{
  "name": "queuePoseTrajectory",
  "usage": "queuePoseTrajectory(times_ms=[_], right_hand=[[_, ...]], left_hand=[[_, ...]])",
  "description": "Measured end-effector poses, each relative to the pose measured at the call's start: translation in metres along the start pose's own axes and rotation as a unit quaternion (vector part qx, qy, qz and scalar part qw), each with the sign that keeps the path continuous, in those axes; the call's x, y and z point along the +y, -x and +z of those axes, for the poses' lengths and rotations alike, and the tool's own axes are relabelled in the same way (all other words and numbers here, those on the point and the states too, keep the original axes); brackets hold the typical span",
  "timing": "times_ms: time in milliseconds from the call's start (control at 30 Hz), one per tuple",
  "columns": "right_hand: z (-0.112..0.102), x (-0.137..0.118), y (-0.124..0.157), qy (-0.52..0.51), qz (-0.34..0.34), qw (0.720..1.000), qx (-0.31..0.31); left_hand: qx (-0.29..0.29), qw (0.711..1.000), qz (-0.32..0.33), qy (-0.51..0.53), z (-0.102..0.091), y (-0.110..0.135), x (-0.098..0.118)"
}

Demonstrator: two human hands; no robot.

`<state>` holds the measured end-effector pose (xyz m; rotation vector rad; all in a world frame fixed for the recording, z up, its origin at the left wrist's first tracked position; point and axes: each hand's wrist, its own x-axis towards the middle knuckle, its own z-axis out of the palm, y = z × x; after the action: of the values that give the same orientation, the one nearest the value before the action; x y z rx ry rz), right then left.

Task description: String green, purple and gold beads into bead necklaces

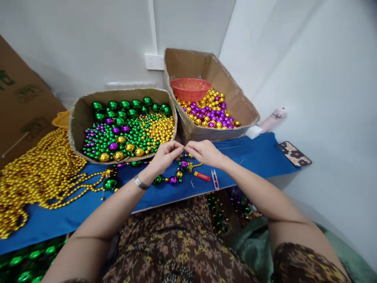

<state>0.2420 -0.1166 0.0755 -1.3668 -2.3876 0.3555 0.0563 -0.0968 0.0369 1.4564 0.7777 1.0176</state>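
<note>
My left hand and my right hand meet fingertip to fingertip above the blue-covered table. Both pinch; whatever lies between the fingertips is too fine to make out. Just below them runs a bead strand of purple, green and gold beads, partly hidden by my left hand and forearm. A red and yellow lighter lies below my right hand, with pink thread snips to its right.
Behind my hands stand a cardboard box of green, purple and gold beads and another box with gold and purple beads and a red basket. Gold bead strands pile at left. A flowered phone-like object lies at the right edge.
</note>
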Motion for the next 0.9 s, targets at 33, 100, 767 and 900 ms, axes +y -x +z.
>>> queuePoseTrajectory(times_ms=[33, 100, 767, 900], right_hand=[[0.001, -0.002, -0.001, 0.007, -0.004, 1.0, 0.007], [-0.001, -0.003, -0.004, 0.025, -0.012, 0.999, 0.031], [-0.02, -0.019, -0.027, 0.038, -0.081, 0.994, -0.057], [-0.013, -0.014, -0.033, 0.007, -0.081, 0.995, -0.055]], left_hand=[[-0.002, 1.0, 0.009, -0.005, -0.001, 0.0, 0.002], [-0.004, 1.0, 0.018, -0.013, -0.002, 0.001, 0.005], [-0.035, 0.999, -0.005, -0.035, 0.0, -0.003, 0.006], [-0.075, 0.996, -0.01, -0.047, -0.001, 0.001, 0.011]])
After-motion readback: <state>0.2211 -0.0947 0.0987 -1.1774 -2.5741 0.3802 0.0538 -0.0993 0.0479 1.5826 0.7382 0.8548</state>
